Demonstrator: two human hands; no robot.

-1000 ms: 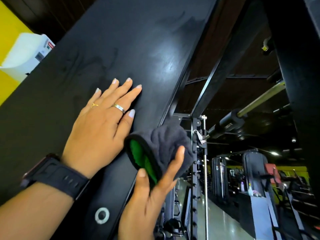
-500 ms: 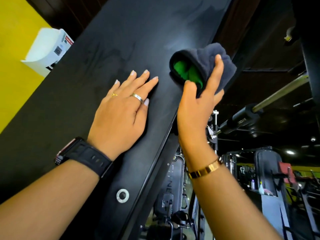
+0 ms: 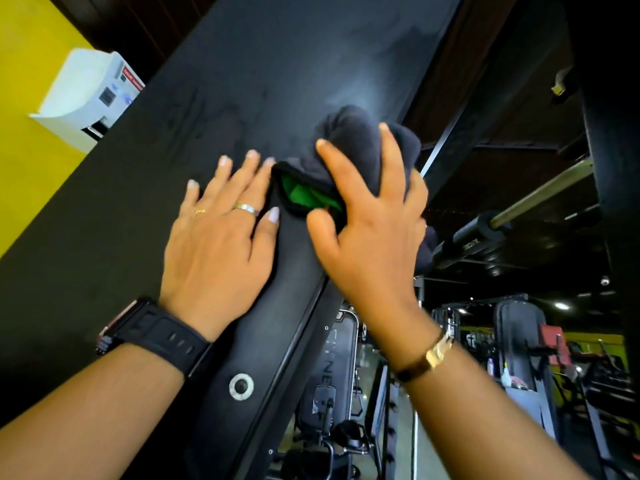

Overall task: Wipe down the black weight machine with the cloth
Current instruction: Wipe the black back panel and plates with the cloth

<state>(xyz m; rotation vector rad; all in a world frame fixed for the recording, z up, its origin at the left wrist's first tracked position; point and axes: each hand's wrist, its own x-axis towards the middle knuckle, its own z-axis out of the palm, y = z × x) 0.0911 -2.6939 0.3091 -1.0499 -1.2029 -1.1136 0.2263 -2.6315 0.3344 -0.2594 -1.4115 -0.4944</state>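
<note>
While the right hand (image 3: 370, 230) grips the dark, green-lined cloth (image 3: 349, 140) against the black weight machine (image 3: 259, 81) near its right edge, left hand (image 3: 214, 244) flat on the machine just left of it, fingers straight, white box (image 3: 90, 95) far left

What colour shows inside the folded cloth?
Bright green, inside the otherwise dark grey cloth; head view.

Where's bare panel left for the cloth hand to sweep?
Free: the panel above the cloth, and the strip below between both wrists, around the ringed bolt. Crowded: mid-panel, where the flat left hand lies beside the right hand gripping the cloth.
</note>
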